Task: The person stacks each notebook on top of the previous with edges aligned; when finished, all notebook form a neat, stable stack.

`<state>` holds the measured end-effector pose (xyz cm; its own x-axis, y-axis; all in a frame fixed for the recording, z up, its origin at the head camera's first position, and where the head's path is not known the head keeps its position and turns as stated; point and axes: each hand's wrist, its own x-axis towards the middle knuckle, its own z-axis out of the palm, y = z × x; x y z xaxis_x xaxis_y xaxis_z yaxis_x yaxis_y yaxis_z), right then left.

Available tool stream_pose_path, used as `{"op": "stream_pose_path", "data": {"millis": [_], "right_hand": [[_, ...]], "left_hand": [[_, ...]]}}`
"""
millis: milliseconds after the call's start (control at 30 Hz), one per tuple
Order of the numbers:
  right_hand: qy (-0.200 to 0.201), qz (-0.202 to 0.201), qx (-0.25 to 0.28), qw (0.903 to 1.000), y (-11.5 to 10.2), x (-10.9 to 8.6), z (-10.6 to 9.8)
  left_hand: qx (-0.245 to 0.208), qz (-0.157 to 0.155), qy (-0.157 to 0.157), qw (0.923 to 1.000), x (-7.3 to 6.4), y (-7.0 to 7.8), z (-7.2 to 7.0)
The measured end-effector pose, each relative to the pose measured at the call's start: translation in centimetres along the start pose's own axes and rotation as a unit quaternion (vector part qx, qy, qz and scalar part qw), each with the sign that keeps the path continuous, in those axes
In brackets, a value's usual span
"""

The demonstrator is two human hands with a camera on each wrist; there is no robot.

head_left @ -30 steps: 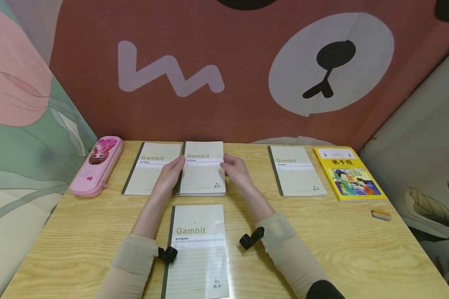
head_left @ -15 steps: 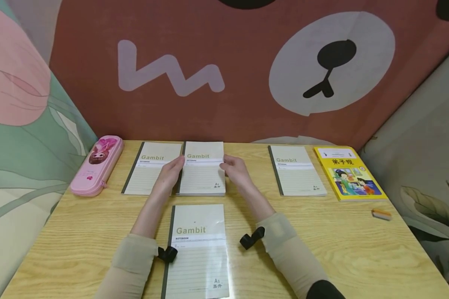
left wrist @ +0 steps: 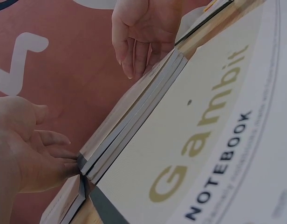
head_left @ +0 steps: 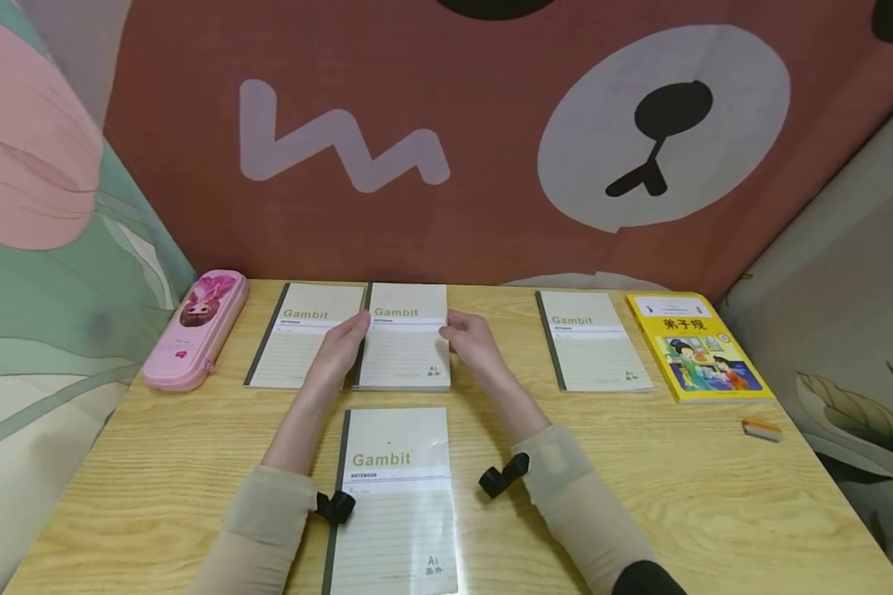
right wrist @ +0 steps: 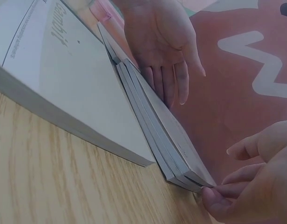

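Note:
A stack of Gambit notebooks (head_left: 405,351) lies at the back of the table, with its layered edges showing in the left wrist view. My left hand (head_left: 335,349) touches the stack's dark spine side, its fingers fairly straight and its thumb apart from them. On the opposite side, my right hand (head_left: 474,340) rests its fingertips against the stack's edge. In the right wrist view, the right fingers (right wrist: 241,182) meet a corner of the stack, and the left palm (right wrist: 162,32) faces it from across. Another Gambit notebook (head_left: 394,504) lies nearer me, between the forearms.
Left of the stack lies one more notebook (head_left: 298,339), partly behind my left hand, with a pink pencil case (head_left: 193,330) beyond it. To the right are a single notebook (head_left: 594,343), a yellow picture book (head_left: 695,347) and a small orange-and-white eraser-like block (head_left: 761,429).
Both hands keep their places at the stack's sides. The whole head view shifts very slightly; no object visibly moves on the table.

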<state>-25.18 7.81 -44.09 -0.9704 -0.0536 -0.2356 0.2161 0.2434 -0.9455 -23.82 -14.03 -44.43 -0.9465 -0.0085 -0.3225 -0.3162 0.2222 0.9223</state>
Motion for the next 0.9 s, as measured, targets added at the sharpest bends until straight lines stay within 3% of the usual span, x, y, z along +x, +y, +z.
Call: {"op": "stream_pose_path", "data": {"millis": [900], "right_hand": [[-0.003, 0.007, 0.005, 1.0, 0.1, 0.3, -0.04]], "left_hand": [[-0.003, 0.008, -0.004, 1.0, 0.19, -0.38, -0.01]]}}
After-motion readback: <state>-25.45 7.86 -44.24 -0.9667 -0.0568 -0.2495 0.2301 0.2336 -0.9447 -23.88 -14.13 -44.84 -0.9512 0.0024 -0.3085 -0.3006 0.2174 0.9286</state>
